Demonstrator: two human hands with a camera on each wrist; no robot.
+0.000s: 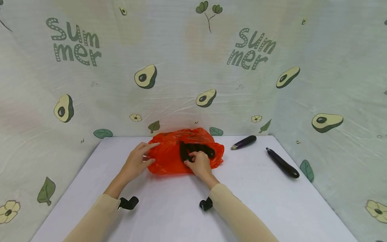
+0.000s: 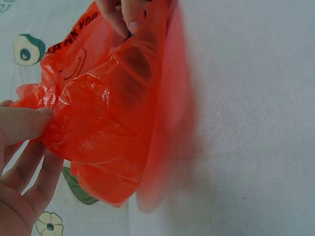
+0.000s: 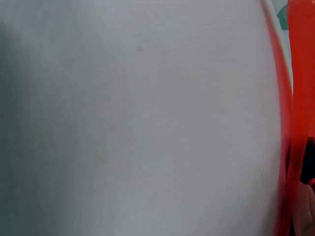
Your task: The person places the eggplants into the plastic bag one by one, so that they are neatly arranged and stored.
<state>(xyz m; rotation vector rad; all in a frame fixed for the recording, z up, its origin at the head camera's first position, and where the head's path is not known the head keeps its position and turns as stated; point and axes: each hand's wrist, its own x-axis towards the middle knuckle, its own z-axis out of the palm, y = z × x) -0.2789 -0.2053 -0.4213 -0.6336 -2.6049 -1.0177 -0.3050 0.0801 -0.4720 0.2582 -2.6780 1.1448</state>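
A crinkled red plastic bag (image 1: 167,156) lies on its side at the table's back edge, its mouth towards the right. My left hand (image 1: 136,164) pinches the bag's left end between thumb and fingers, plainest in the left wrist view. At the mouth, my right hand (image 1: 201,166) grips a dark eggplant (image 1: 183,151) with thumb and fingers. Behind it, at least one more eggplant (image 1: 208,151) lies in the opening; how many the bag holds is hidden. The right wrist view catches only a sliver of the bag (image 3: 302,73) and the hand.
Two more eggplants lie on the white table (image 1: 257,201): a smaller one (image 1: 245,142) near the back edge and a longer one (image 1: 282,163) by the right edge. A printed cloth (image 1: 178,43) with avocados hangs behind and along both sides.
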